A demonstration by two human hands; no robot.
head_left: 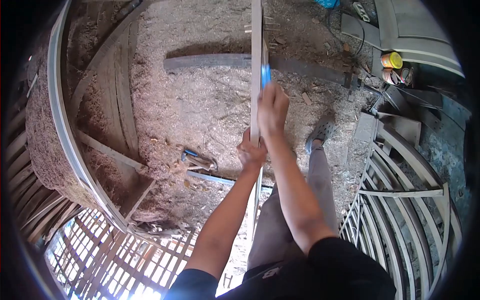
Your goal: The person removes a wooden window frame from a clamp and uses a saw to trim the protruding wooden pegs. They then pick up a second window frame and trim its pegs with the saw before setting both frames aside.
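A long narrow wooden board [256,55] stands on edge, running from the top of the head view down towards my body. My left hand [251,151] wraps around it near the middle. Just ahead, my right hand [273,107] is closed on a blue tool [265,76] lying along the board's right side; the tool is blurred, so its kind cannot be made out. Small wooden tenons [270,25] stick out from the board's far end. A dark beam [207,61] lies crosswise beneath the board.
Wood shavings cover the floor [200,110]. Tools with a blue part [192,155] lie left of my arms. A wooden frame [62,120] curves along the left, and slatted pieces [407,192] lean at right. A yellow-lidded can [392,60] sits at the upper right, beyond my shoe [324,129].
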